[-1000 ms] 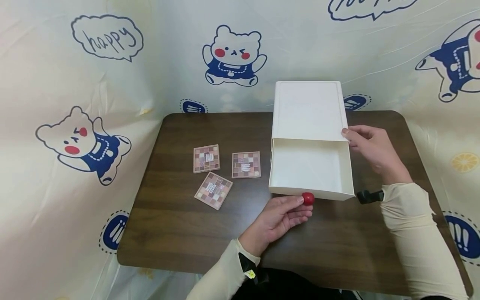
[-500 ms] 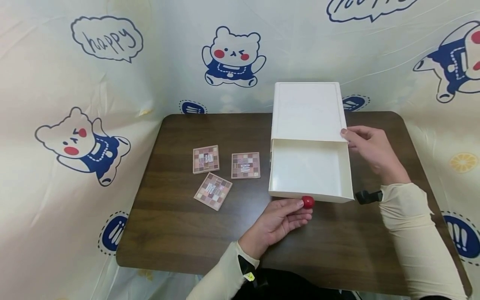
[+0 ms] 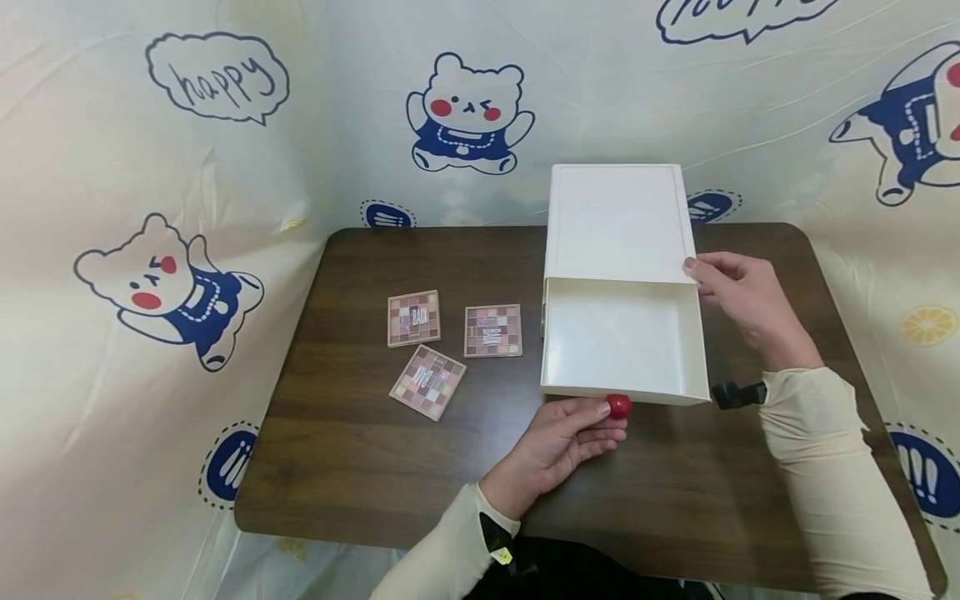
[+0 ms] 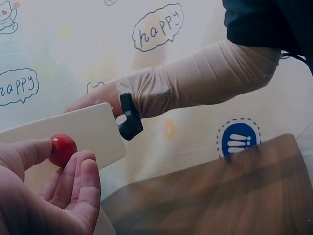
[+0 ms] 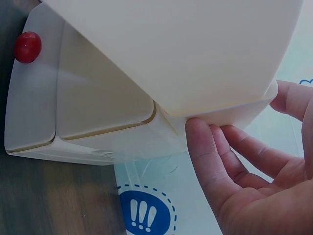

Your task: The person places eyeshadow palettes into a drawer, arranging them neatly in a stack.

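Note:
A white drawer box (image 3: 618, 221) stands at the right half of the table with its drawer (image 3: 618, 333) pulled out toward me. The drawer's inside shows bare white. On its front is a round red knob (image 3: 618, 407), pinched by my left hand (image 3: 551, 446) between thumb and fingers. In the left wrist view the red knob (image 4: 63, 150) sits at the fingertips against the white drawer front (image 4: 105, 137). My right hand (image 3: 750, 308) grips the right side of the box's outer shell near its front edge, thumb on the near side (image 5: 200, 142).
Several small things are to the left: three square checkered palettes, one at the back (image 3: 413, 318), one nearer me (image 3: 427, 382) and one beside the box (image 3: 492, 331). The dark wooden table (image 3: 337, 467) has rounded corners. A printed curtain (image 3: 322, 125) hangs behind it.
The drawer has slid slightly farther out toward me, with my left hand on the knob. My right hand keeps its place on the box, and the palettes have not moved.

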A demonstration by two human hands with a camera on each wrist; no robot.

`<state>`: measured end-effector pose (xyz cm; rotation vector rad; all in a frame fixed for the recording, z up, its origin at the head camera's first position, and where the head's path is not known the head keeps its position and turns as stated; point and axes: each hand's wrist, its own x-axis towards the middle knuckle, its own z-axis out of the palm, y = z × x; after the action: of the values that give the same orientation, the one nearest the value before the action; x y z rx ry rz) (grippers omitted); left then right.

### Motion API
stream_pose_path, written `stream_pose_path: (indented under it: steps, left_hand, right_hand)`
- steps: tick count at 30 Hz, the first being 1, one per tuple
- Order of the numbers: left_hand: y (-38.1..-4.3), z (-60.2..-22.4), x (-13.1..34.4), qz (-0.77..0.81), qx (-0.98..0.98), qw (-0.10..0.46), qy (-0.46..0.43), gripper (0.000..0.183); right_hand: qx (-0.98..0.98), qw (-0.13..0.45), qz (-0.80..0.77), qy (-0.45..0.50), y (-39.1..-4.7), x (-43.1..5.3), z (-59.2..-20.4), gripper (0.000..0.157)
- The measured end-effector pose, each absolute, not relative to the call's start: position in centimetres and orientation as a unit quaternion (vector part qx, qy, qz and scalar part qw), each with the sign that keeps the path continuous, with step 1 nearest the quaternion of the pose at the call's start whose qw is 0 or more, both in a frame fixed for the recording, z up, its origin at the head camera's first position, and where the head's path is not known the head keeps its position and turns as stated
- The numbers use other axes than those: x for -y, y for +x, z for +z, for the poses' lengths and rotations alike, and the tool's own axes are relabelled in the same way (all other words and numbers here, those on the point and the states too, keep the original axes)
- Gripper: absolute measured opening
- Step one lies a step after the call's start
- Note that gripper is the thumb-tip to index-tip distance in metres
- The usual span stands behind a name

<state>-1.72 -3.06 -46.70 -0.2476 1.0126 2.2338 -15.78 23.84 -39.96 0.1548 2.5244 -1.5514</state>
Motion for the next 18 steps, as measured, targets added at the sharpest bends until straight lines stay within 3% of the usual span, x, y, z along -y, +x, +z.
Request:
stream_pose_path:
  steps: [18]
  left_hand:
    - [-1.66,-46.76,3.44,0.849,-0.403,0.325,-0.102,0.024]
  right_hand:
    - [-0.85,0.096,-0.515,0.056,-15.75,-23.91,-39.92,0.071]
